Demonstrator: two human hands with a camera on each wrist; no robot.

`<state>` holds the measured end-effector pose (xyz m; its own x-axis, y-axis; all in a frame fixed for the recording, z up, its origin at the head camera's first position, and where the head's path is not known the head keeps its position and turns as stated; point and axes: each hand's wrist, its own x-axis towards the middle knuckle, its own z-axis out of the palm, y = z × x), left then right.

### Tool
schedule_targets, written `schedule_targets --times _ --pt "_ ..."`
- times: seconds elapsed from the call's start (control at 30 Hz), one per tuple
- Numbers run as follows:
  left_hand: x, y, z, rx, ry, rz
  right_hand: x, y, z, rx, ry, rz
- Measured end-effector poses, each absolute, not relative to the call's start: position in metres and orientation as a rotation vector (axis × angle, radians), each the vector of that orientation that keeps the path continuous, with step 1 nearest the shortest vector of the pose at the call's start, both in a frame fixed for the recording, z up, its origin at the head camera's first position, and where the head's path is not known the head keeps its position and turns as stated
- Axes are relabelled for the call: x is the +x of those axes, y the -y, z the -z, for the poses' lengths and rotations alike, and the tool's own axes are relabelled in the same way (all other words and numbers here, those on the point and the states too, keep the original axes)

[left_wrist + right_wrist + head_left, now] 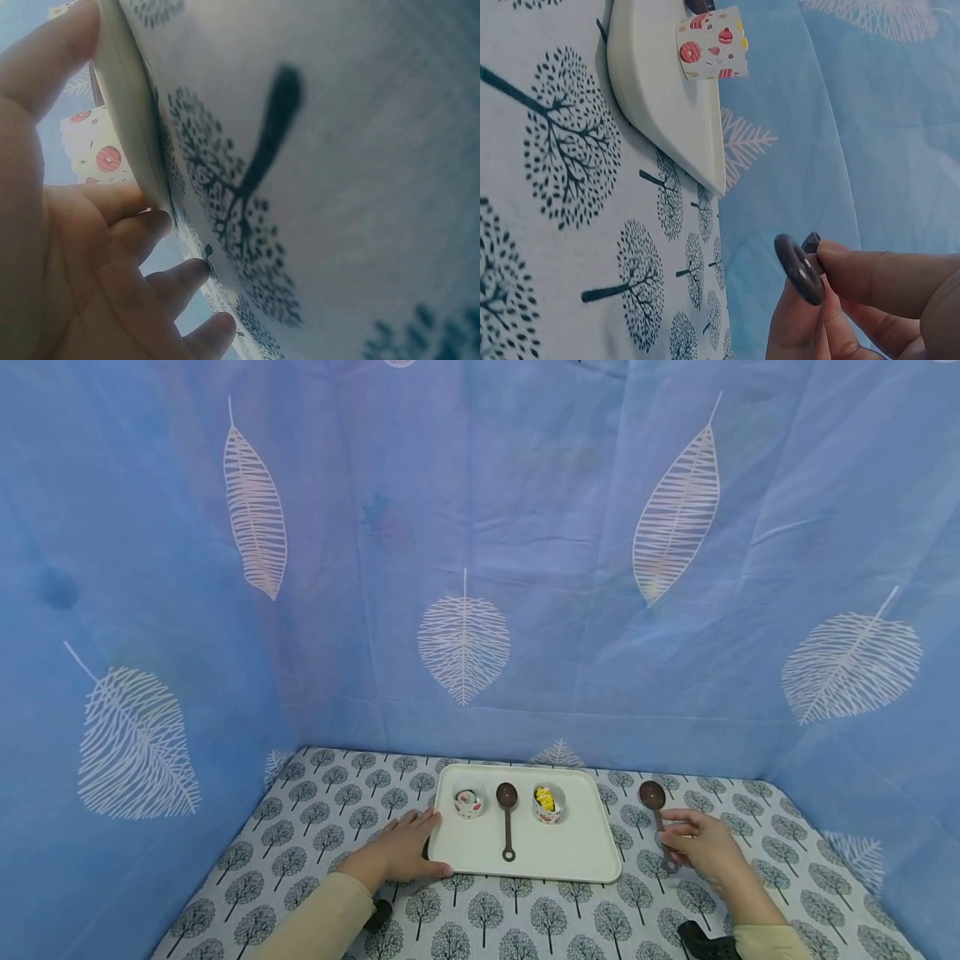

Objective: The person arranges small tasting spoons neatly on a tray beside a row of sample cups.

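Observation:
A cream tray [480, 852] lies on the table, and my left hand [405, 850] rests at its left end, thumb on the near edge and fingers along the side. Between two patterned paper cups on the tray lies a brown spoon [507, 827]. The left cup [468, 807] has something pale and dark inside; the right cup [547, 814] holds yellow and white pieces. Off the tray's right side, my right hand [701, 843] pinches the handle of a second brown spoon [652, 795]. In the right wrist view, that spoon's ring end [799, 270] shows beside the thumb.
A cloth printed with trees [487, 914] covers the table. Blue curtains with white leaf shapes [465, 652] hang behind it and along both sides. Dark wrist straps [705, 942] show at my cuffs.

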<state>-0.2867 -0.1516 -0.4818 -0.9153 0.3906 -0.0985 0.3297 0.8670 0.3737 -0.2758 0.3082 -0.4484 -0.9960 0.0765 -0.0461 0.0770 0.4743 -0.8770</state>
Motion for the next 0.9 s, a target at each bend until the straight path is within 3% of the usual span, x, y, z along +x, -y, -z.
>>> schedule_targets --times 0.9 --pt "-0.288 0.152 0.482 0.548 -2.849 -0.532 -0.283 -0.28 0.457 0.069 -2.689 1.627"
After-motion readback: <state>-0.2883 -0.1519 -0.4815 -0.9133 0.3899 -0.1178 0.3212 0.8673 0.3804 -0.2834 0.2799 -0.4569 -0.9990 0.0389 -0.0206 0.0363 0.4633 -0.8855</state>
